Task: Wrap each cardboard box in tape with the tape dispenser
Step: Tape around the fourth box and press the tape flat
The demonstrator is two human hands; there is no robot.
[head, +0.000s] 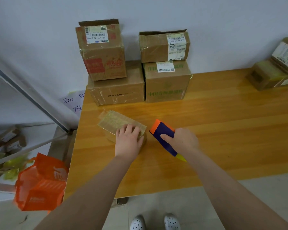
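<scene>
My right hand covers the rear of the tape dispenser; only a purple body, an orange far end and a yellow near tip show. The fingers curl round it, one laid along the purple side.

My left hand lies flat, fingers straight, on the near end of the small cardboard box. The box sits on the wood-grain worktop, just left of the dispenser and apart from it. Its surface is glossy and yellowish with tape.

A handwritten paper sign is partly hidden behind the worktop's left edge. The boxes at far right are blurred and cut off.

Four stacked cartons stand at the far wall, taped and labelled, contents unseen. The orange bag at near left is blurred; I cannot tell what it holds.
</scene>
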